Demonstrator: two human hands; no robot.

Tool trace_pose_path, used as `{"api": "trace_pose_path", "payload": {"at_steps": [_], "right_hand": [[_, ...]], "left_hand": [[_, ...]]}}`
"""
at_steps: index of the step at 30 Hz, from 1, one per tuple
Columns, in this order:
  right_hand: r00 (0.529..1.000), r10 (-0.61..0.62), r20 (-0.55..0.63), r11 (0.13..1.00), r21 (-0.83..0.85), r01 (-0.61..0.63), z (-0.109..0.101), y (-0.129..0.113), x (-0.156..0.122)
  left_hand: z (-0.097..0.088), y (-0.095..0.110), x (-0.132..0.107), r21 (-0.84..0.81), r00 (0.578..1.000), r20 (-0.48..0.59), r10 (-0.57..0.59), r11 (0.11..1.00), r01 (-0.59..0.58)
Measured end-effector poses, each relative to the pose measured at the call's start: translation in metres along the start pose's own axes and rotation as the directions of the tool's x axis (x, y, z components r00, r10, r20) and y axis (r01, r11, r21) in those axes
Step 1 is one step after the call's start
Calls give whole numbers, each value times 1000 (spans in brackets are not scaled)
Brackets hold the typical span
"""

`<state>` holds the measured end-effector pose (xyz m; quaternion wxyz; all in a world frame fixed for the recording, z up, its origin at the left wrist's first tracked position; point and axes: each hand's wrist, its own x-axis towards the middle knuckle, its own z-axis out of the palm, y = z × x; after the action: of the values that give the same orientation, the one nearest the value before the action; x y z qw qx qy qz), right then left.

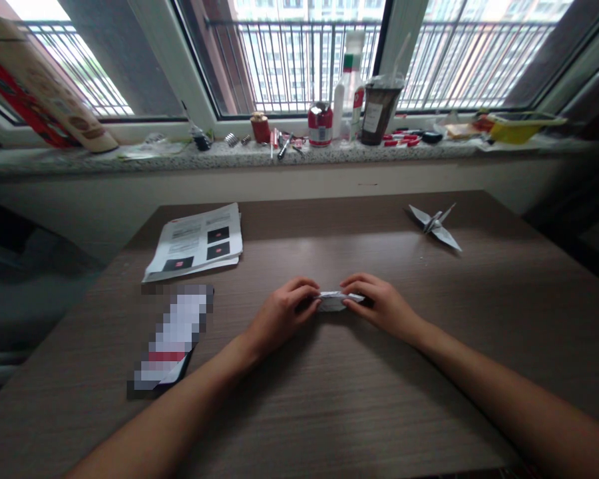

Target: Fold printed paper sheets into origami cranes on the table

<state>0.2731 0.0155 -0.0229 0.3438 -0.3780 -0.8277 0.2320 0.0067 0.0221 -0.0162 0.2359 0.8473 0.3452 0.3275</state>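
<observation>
Head view: left hand (285, 307), right hand (379, 301) pinching folded paper (332, 303).
Phone (172, 339), pages (199, 241), paper bird (435, 223) around; sill cup (385, 110) looks dark inside.

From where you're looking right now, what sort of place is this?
Probably a room in an apartment: a desk sits below a window sill cluttered with a drink can and bottle, and buildings show beyond a railing.

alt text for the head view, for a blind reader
A person's left hand and right hand hold a small folded white paper at a brown grained table. Printed white paper sheets lie beyond on the left, a winged grey paper figure on the right.
</observation>
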Motion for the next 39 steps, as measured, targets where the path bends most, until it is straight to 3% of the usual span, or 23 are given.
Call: {"api": "trace_pose_path", "payload": {"at_steps": [6, 12, 17, 29, 39], "right_hand": [[999, -42, 15, 994, -96, 44, 4, 0, 0], [991, -114, 69, 921, -366, 132, 0, 1, 0], [973, -170, 158, 876, -428, 222, -8, -5, -1], [963, 0, 269, 774, -610, 170, -16, 4, -13], [968, 10, 252, 843, -523, 127, -14, 12, -16]], "left_hand": [[3, -6, -1, 182, 997, 7, 82, 980, -82], [-2, -8, -2, 358, 973, 163, 163, 909, -212], [-6, -7, -3, 383, 936, 272, 225, 867, -320], [-6, 13, -7, 444, 911, 391, 127, 841, -308], [6, 20, -16, 426, 914, 398, 78, 867, -260]]}}
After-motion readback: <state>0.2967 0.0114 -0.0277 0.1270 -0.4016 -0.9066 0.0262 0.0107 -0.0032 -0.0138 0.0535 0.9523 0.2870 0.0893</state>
